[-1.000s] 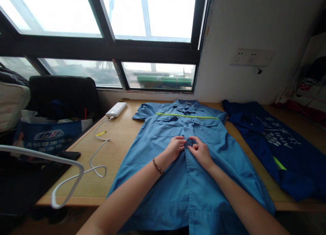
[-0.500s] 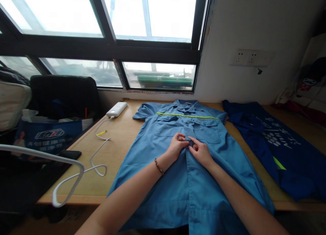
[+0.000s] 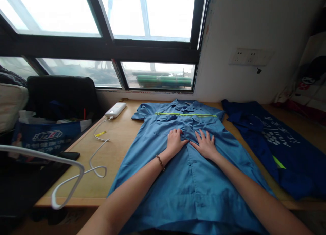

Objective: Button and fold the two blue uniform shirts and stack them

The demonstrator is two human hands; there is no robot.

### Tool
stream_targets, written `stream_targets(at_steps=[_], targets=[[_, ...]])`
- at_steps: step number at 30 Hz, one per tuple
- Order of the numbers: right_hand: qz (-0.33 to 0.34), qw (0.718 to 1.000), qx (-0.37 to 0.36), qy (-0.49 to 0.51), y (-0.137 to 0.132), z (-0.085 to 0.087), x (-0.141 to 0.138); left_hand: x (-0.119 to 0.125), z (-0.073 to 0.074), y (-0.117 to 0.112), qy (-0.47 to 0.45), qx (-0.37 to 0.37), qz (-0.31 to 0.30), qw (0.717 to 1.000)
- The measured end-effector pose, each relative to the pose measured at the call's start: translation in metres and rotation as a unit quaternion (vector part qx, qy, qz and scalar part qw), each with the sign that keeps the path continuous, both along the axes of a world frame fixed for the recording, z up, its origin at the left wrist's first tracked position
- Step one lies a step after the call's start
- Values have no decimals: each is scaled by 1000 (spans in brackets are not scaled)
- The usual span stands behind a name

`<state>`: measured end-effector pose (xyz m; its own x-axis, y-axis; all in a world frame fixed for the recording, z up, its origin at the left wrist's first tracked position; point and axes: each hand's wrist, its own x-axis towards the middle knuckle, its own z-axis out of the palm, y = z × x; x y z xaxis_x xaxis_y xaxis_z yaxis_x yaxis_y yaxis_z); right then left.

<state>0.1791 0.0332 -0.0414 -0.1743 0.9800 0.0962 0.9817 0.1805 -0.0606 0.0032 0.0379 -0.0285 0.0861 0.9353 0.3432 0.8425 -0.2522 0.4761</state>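
Observation:
A light blue short-sleeved work shirt lies front up, its collar toward the window and a yellow-green stripe across the chest. Its button placket runs down the middle between my hands, and a button shows below them. My left hand rests on the cloth just left of the placket, fingers laid out and thumb pointing to the placket. On the other side, my right hand lies flat with spread fingers below the chest pocket. Neither hand grips anything.
The shirt covers the middle of a wooden table. A white power bank with a white cable is on the left, near a dark phone. Darker blue clothing lies to the right. A bag stands beyond the left edge.
Both hands have let go of the placket they were pinching. My right hand has moved right and spread its fingers; my left hand has flattened onto the shirt.

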Motion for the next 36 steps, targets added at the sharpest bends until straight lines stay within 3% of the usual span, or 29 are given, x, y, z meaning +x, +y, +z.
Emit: stream_targets(at_steps=[3,5,9,12,17,25,29,32,36], targets=[[32,999,2,14,25,7,10,2,1,13,37,-7,22,999],[35,998,42,44,32,16,10,2,4,23,48,-11,17,999],[63,980,129,140,11,35,-9,0,10,40,48,-18,-5,999],[94,981,77,154,-22,41,-31,-3,11,49,44,-12,-28,999],[29,993,56,96,-55,37,-46,-7,9,57,38,15,-61,997],[6,995,-18,102,-48,40,-35,0,21,46,93,5,-19,995],[-16,987,-47,154,-40,39,-30,9,28,34,104,4,-6,995],[-3,956,-112,270,-32,39,-22,13,28,19,51,-16,-18,998],[-9,851,-267,452,-22,42,-8,6,22,-5,-63,-112,-61,990]])
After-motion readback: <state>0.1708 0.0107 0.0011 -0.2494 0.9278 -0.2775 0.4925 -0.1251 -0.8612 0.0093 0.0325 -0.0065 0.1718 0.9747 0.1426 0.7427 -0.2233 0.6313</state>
